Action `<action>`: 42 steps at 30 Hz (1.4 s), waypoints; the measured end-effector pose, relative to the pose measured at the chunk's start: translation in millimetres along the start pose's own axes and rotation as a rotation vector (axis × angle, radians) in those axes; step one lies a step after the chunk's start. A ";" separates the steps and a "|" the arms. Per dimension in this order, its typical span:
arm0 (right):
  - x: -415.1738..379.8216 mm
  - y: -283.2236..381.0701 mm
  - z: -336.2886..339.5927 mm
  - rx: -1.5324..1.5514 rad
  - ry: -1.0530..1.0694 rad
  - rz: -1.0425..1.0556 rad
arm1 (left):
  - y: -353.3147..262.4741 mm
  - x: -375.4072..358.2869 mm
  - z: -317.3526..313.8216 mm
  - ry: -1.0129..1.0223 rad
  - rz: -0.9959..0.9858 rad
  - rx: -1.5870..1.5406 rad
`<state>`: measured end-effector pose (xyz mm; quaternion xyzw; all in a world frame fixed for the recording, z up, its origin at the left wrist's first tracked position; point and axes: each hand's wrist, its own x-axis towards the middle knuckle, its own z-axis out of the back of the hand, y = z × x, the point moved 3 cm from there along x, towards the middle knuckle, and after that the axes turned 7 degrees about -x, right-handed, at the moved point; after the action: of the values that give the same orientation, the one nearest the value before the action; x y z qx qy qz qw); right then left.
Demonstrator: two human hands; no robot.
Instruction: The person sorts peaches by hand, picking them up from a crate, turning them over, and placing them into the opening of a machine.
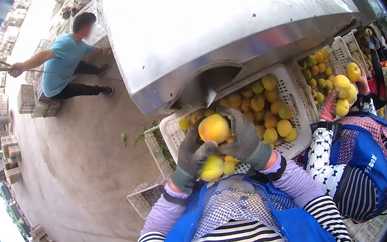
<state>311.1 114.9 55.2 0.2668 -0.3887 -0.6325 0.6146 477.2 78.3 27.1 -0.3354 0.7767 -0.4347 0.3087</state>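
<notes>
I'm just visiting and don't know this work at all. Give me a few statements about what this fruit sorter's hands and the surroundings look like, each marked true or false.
1. The left hand and right hand hold a large fruit between them. True.
2. Both hands are bare. False: they wear dark grey gloves.
3. The large fruit is green all over. False: it is yellow with a reddish-orange blush.
4. A white crate with many smaller-looking fruits lies beside the metal machine. True.
5. The neighbour at the right is holding fruit. True.
6. Someone in a light-blue shirt is at the picture's right edge. False: the light-blue shirt shows at the upper left.
</notes>
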 end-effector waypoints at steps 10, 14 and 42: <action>16.7 28.4 22.5 -0.143 0.207 0.162 | -30.3 3.2 20.4 0.235 0.045 0.101; 14.8 38.9 16.0 -0.330 0.063 0.117 | -31.3 6.5 22.2 0.172 0.020 -0.154; -3.4 -9.0 -40.7 0.314 0.275 -0.196 | 3.6 0.9 15.8 -0.109 0.123 -0.785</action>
<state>339.5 111.1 24.8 0.4791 -0.3671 -0.5789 0.5483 488.0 71.7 17.0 -0.4034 0.8848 -0.0672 0.2232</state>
